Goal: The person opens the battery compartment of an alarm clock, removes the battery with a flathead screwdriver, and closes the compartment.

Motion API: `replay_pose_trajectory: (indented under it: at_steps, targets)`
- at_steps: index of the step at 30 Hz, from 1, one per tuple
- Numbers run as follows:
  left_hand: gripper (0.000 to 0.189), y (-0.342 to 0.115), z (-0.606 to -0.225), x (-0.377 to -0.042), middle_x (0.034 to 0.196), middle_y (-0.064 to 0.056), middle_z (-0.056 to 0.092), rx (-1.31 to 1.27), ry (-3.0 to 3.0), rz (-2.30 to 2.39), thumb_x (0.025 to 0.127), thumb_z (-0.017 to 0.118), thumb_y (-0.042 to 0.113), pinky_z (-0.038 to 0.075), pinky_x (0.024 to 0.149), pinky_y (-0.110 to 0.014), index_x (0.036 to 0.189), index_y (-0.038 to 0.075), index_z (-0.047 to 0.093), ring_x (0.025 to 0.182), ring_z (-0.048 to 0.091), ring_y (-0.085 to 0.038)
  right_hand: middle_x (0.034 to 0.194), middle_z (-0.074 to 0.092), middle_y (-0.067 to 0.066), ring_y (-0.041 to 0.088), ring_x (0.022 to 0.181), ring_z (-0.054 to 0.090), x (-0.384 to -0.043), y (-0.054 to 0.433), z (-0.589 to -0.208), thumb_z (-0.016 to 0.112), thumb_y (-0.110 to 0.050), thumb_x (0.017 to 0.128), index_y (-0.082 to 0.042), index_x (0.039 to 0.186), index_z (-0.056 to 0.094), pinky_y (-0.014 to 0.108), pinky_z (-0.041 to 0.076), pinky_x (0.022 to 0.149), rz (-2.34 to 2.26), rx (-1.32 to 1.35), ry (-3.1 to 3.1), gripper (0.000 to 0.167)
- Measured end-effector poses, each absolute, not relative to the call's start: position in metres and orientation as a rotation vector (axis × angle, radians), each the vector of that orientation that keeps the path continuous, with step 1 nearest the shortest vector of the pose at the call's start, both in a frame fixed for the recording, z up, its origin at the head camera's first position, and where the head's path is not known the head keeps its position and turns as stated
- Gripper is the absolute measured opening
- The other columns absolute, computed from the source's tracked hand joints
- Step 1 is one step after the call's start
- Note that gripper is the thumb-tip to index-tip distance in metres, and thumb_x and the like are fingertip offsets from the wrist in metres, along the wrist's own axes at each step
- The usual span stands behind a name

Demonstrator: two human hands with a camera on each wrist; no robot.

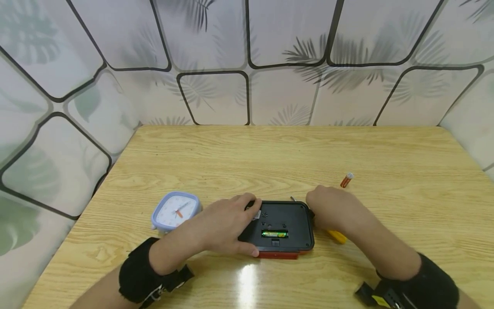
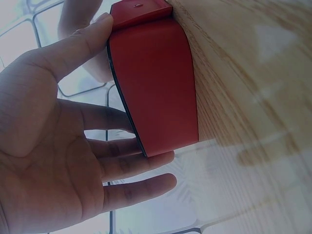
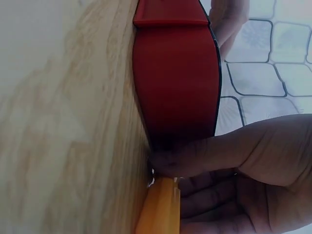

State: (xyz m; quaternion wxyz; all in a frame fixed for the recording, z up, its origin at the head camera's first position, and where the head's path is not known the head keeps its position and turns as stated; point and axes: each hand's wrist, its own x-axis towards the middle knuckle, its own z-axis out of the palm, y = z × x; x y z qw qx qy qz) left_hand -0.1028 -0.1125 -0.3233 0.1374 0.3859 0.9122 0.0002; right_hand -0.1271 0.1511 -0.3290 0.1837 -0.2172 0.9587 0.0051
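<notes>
A red alarm clock lies with its black back (image 1: pixel 291 221) up and its face hidden. One green battery (image 1: pixel 275 234) sits in the open slot in that back. My left hand (image 1: pixel 227 223) holds the clock's left end, thumb at the near edge and fingers along the far one. In the left wrist view its red side (image 2: pixel 156 83) shows beside the thumb. At the clock's right end is my right hand (image 1: pixel 333 208), its fingers curled, over a screwdriver with a yellow handle (image 1: pixel 338 237). The thumb hides the contact, so I cannot tell what those fingers grip.
A small lilac alarm clock (image 1: pixel 176 211) with a white dial is on the wooden table, left of my left hand. A loose orange-red battery (image 1: pixel 347 180) lies beyond my right hand. Patterned walls (image 1: pixel 285 94) border the table at the back and sides.
</notes>
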Motion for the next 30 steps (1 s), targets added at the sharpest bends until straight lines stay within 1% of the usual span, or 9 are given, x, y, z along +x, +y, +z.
replay_pose_trajectory:
  at_steps: [3, 6, 9, 12, 16, 21, 23, 26, 30]
  targets:
    - [0.106, -0.112, -0.324, -0.103, 0.163, -0.021, 0.045, 1.113, 2.636, 0.004, 0.09, 0.071, 0.071, 0.055, 0.112, -0.047, 0.162, 0.0, 0.039, 0.145, 0.054, -0.034, 0.079, 0.069, 0.007, 0.015, 0.065, 0.057, -0.127, 0.15, -0.331, 0.082, 0.003, 0.085, -0.004, 0.089, 0.075, 0.028, 0.052, 0.058, 0.034, -0.64, 2.707, 0.01]
    - [0.106, -0.112, -0.323, -0.103, 0.162, -0.021, 0.045, 1.114, 2.638, 0.005, 0.09, 0.072, 0.07, 0.055, 0.111, -0.046, 0.162, 0.0, 0.039, 0.144, 0.054, -0.034, 0.08, 0.069, 0.008, 0.015, 0.066, 0.057, -0.127, 0.15, -0.331, 0.081, 0.003, 0.085, -0.004, 0.088, 0.075, 0.029, 0.051, 0.059, 0.045, -0.661, 2.718, 0.01]
    - [0.106, -0.112, -0.324, -0.103, 0.162, -0.02, 0.045, 1.111, 2.636, 0.005, 0.09, 0.072, 0.07, 0.055, 0.111, -0.046, 0.162, 0.0, 0.039, 0.144, 0.054, -0.034, 0.075, 0.063, 0.005, 0.015, 0.064, 0.051, -0.126, 0.152, -0.328, 0.079, 0.002, 0.086, -0.007, 0.08, 0.069, 0.029, 0.045, 0.056, 0.029, -0.66, 2.735, 0.015]
    - [0.106, -0.112, -0.324, -0.103, 0.162, -0.02, 0.046, 1.112, 2.636, 0.005, 0.09, 0.072, 0.07, 0.055, 0.111, -0.046, 0.162, 0.0, 0.04, 0.144, 0.054, -0.034, 0.069, 0.054, 0.001, 0.014, 0.062, 0.044, -0.124, 0.155, -0.323, 0.079, -0.002, 0.087, -0.011, 0.072, 0.061, 0.028, 0.036, 0.054, -0.021, -0.645, 2.758, 0.025]
    - [0.106, -0.112, -0.325, -0.103, 0.161, -0.02, 0.046, 1.113, 2.64, 0.01, 0.09, 0.073, 0.069, 0.055, 0.111, -0.046, 0.162, -0.001, 0.04, 0.143, 0.055, -0.033, 0.066, 0.048, 0.0, 0.013, 0.059, 0.039, -0.12, 0.156, -0.317, 0.075, -0.002, 0.085, -0.013, 0.07, 0.053, 0.026, 0.03, 0.052, -0.081, -0.673, 2.859, 0.028]
    - [0.106, -0.113, -0.325, -0.103, 0.16, -0.02, 0.047, 1.116, 2.645, 0.015, 0.089, 0.074, 0.069, 0.056, 0.11, -0.045, 0.161, -0.001, 0.04, 0.143, 0.055, -0.033, 0.065, 0.045, -0.002, 0.012, 0.058, 0.036, -0.114, 0.156, -0.308, 0.069, -0.002, 0.081, -0.015, 0.071, 0.05, 0.025, 0.026, 0.052, -0.135, -0.84, 3.05, 0.025]
    - [0.106, -0.113, -0.325, -0.103, 0.16, -0.02, 0.047, 1.116, 2.647, 0.016, 0.089, 0.074, 0.069, 0.056, 0.111, -0.045, 0.161, -0.002, 0.04, 0.143, 0.055, -0.033, 0.068, 0.048, -0.003, 0.011, 0.058, 0.038, -0.112, 0.154, -0.304, 0.072, -0.005, 0.084, -0.014, 0.076, 0.056, 0.024, 0.029, 0.052, -0.163, -0.897, 3.081, 0.019]
    - [0.107, -0.113, -0.326, -0.103, 0.161, -0.02, 0.047, 1.111, 2.645, 0.025, 0.089, 0.074, 0.069, 0.055, 0.111, -0.045, 0.162, -0.001, 0.04, 0.143, 0.055, -0.033, 0.078, 0.06, -0.001, 0.009, 0.061, 0.047, -0.11, 0.151, -0.3, 0.076, -0.01, 0.087, -0.009, 0.09, 0.07, 0.024, 0.04, 0.053, -0.208, -0.981, 3.098, 0.007]
    - [0.106, -0.112, -0.326, -0.104, 0.161, -0.02, 0.047, 1.1, 2.641, 0.032, 0.089, 0.074, 0.069, 0.055, 0.111, -0.046, 0.162, 0.0, 0.04, 0.144, 0.054, -0.033, 0.095, 0.071, 0.003, 0.01, 0.07, 0.06, -0.108, 0.149, -0.297, 0.08, -0.013, 0.091, -0.006, 0.11, 0.076, 0.028, 0.055, 0.061, -0.295, -1.136, 3.131, 0.02]
